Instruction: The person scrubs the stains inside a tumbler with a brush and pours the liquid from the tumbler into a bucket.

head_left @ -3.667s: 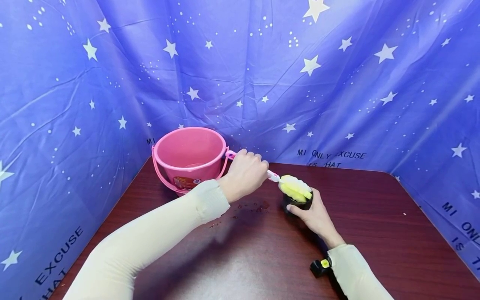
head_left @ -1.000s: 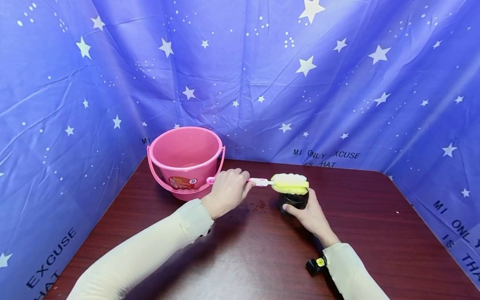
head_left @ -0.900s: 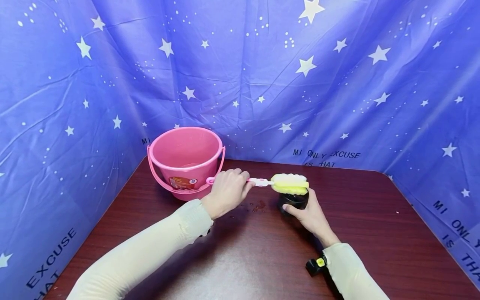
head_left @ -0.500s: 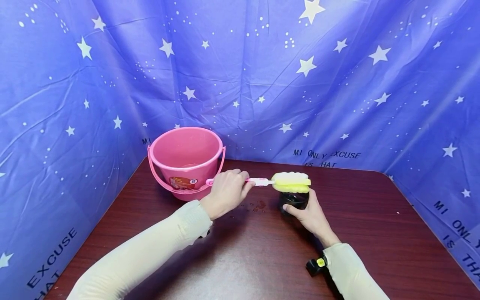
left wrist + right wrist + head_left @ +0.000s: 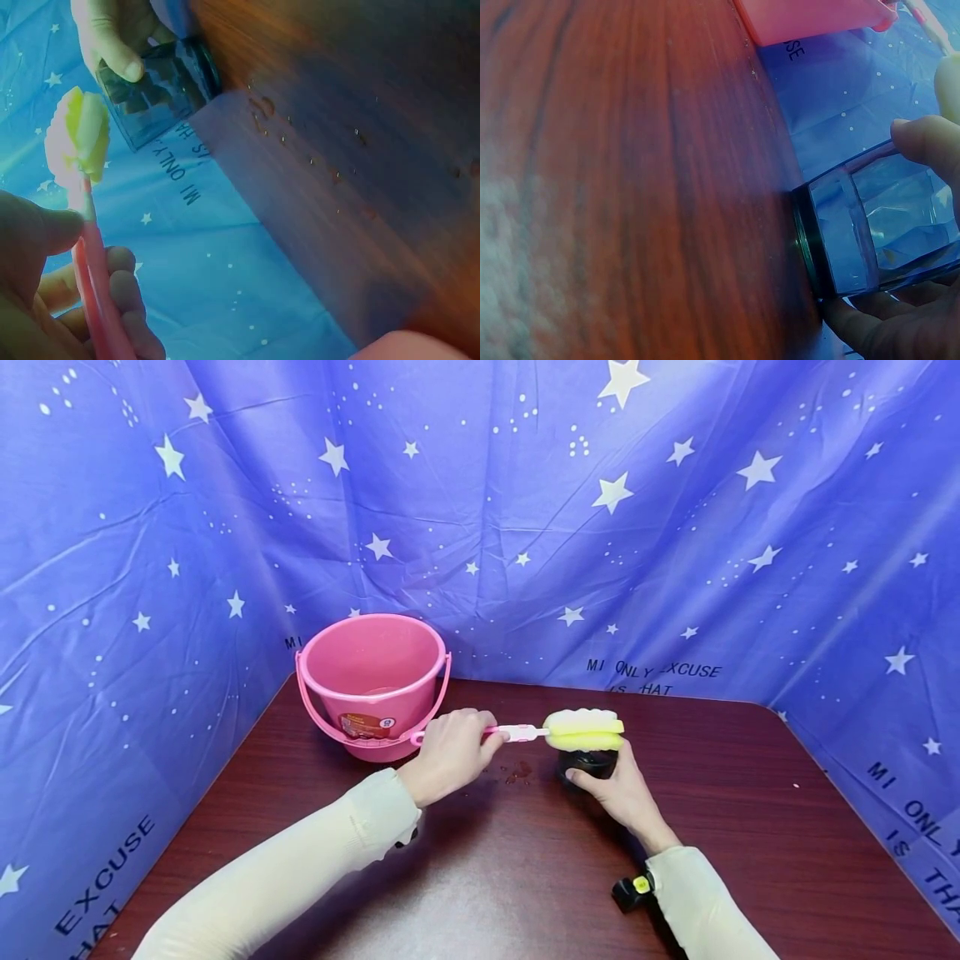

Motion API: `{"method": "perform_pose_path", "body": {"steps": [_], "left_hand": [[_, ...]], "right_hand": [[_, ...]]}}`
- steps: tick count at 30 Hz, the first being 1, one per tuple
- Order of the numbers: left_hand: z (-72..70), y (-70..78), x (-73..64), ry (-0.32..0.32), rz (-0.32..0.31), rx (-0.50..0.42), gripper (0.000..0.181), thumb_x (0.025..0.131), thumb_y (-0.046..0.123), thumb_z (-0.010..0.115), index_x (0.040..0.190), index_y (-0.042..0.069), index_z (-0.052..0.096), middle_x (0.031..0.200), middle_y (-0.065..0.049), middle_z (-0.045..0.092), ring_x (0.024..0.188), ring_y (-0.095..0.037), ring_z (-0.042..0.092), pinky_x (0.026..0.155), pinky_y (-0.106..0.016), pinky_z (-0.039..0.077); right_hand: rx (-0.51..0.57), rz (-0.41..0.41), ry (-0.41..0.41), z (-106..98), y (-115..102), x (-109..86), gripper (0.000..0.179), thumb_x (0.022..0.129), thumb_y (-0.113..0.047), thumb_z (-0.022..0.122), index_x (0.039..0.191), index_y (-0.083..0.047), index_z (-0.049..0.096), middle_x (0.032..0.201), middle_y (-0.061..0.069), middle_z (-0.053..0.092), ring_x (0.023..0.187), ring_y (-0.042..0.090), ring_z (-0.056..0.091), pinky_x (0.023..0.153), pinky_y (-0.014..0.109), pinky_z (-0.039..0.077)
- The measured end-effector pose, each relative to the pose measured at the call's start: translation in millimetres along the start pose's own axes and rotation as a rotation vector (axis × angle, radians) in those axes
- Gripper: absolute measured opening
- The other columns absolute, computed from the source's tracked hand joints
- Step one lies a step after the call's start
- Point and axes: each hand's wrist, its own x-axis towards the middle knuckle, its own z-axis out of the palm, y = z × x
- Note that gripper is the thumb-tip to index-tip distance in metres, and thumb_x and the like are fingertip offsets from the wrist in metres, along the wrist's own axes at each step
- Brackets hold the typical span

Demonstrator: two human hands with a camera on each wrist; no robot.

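Note:
My left hand (image 5: pixel 452 753) grips the pink and white handle (image 5: pixel 99 292) of a sponge bottle brush, its yellow and white sponge head (image 5: pixel 583 730) lying level just above a dark glass cup. In the left wrist view the sponge head (image 5: pixel 79 135) is outside the cup, beside its mouth. My right hand (image 5: pixel 624 789) holds that cup (image 5: pixel 585 765), thumb on the near side and fingers around the far side. Seen from the right wrist, the cup (image 5: pixel 889 225) is see-through, and its base stands on the table.
A pink bucket (image 5: pixel 373 714) with its handle hanging down stands at the back left, behind my left hand. Water drops (image 5: pixel 517 772) lie on the dark red wooden table (image 5: pixel 495 877) between bucket and cup. A blue star-printed curtain (image 5: pixel 480 527) closes off the back and sides.
The brush head, slanted in the cup's mouth in the oldest frame, now lies level above the rim. My left hand has shifted left and down with it. The right hand keeps holding the cup.

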Motion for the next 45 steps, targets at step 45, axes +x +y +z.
{"method": "perform_pose_path", "body": {"steps": [45], "left_hand": [[-10.9, -35.8, -37.9, -0.118, -0.272, -0.305, 0.015, 0.086, 0.033, 0.069, 0.078, 0.02, 0.069, 0.057, 0.007, 0.051, 0.058, -0.012, 0.048, 0.055, -0.03, 0.039]], "right_hand": [[0.037, 0.03, -0.053, -1, 1, 1.3, 0.089, 0.078, -0.031, 0.079, 0.141, -0.003, 0.022, 0.137, 0.018, 0.044, 0.127, 0.03, 0.044, 0.102, 0.044, 0.036]]}}
